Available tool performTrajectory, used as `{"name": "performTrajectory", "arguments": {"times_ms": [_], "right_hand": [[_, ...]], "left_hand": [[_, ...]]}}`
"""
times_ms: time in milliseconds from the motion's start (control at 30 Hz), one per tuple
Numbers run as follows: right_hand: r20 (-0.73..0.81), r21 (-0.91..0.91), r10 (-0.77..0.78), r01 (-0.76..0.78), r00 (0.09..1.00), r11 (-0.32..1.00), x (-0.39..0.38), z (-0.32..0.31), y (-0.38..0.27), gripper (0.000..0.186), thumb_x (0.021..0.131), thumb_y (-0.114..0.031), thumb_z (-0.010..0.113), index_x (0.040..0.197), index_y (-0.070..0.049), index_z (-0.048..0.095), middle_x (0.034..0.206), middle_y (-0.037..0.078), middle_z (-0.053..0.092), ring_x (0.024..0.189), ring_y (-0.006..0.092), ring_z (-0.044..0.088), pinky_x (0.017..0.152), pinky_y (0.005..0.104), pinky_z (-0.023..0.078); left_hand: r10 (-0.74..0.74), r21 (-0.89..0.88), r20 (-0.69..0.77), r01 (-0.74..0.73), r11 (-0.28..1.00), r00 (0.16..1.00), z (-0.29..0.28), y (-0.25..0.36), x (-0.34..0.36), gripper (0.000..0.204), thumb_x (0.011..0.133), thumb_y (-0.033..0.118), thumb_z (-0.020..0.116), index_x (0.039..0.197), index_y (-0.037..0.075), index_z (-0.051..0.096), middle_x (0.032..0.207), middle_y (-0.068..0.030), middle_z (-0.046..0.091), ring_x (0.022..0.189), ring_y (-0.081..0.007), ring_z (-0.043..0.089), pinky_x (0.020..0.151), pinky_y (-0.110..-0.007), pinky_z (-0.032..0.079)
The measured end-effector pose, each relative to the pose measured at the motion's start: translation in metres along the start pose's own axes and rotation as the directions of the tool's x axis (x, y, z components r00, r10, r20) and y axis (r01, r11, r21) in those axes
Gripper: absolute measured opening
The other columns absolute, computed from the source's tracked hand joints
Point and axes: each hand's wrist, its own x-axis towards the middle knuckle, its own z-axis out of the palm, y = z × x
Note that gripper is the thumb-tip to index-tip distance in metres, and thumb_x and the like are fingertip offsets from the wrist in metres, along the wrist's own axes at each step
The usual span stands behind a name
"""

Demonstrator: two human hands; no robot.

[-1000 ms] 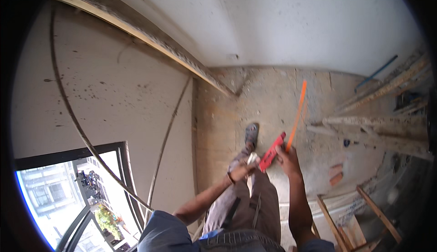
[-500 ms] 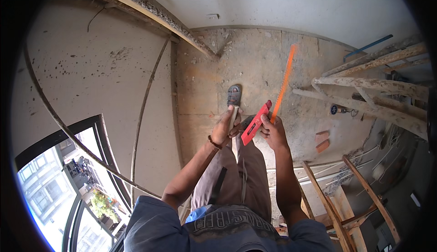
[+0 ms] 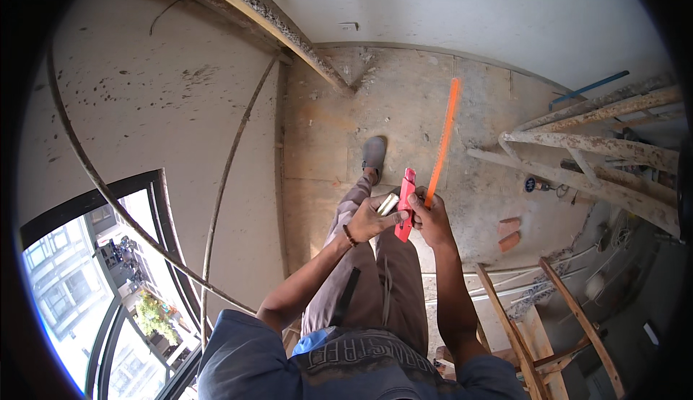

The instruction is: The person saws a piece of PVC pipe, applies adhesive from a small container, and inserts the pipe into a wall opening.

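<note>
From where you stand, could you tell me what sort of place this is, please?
Most likely a room under construction or renovation. The floor is bare and dusty, the walls are unfinished plaster, and rough wooden scaffolding stands at the right, with loose bricks lying near it. A window overlooks buildings outside.

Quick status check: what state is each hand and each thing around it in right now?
left hand: closed around a small silvery piece, in front of the body.
silvery piece: held, one end sticking out of the fist.
right hand: gripping the red tool.
red tool: held upright, between both hands.
orange strip: extended straight, pointing away from the right hand.
wooden ladder: standing at right, untouched.
bricks: lying on the floor.
</note>
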Motion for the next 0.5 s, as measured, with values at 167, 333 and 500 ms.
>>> {"name": "performTrajectory", "arguments": {"times_ms": [167, 333, 500], "right_hand": [[-0.255, -0.085, -0.128, 0.109, 0.958, 0.990, -0.035, -0.029, 0.021, 0.037, 0.099, -0.044, 0.041, 0.107, -0.010, 0.053, 0.064, -0.009, 0.031, 0.049, -0.0004, 0.026, 0.042, 0.0173, 0.022], [-0.471, -0.625, -0.158, -0.202, 0.868, 0.754, -0.145, -0.127, 0.121, 0.032, 0.097, -0.031, 0.046, 0.099, -0.004, 0.062, 0.072, 0.007, 0.052, 0.064, 0.0160, 0.050, 0.063, 0.0309, 0.043], [-0.649, -0.596, 0.006, -0.514, 0.760, 0.617, -0.304, -0.162, 0.176, 0.033, 0.095, -0.030, 0.045, 0.090, -0.003, 0.064, 0.082, 0.015, 0.066, 0.078, 0.0270, 0.065, 0.073, 0.0363, 0.048]], "left_hand": [[-0.052, -0.295, -0.196, -0.009, 0.955, 0.979, 0.009, 0.002, -0.002, 0.015, 0.090, 0.020, 0.066, 0.092, 0.005, 0.064, 0.081, 0.0054, 0.058, 0.069, -0.0033, 0.050, 0.062, -0.021, 0.041], [-0.181, -0.383, -0.408, 0.012, 0.924, 0.895, -0.021, -0.042, -0.005, 0.021, 0.092, 0.030, 0.060, 0.091, 0.009, 0.059, 0.073, 0.0021, 0.057, 0.056, -0.0047, 0.049, 0.047, -0.021, 0.038], [-0.340, -0.655, -0.313, 0.057, 0.754, 0.887, -0.034, -0.037, -0.007, 0.020, 0.091, 0.029, 0.057, 0.094, 0.009, 0.057, 0.068, 0.0003, 0.056, 0.055, -0.0071, 0.052, 0.042, -0.022, 0.037]]}}
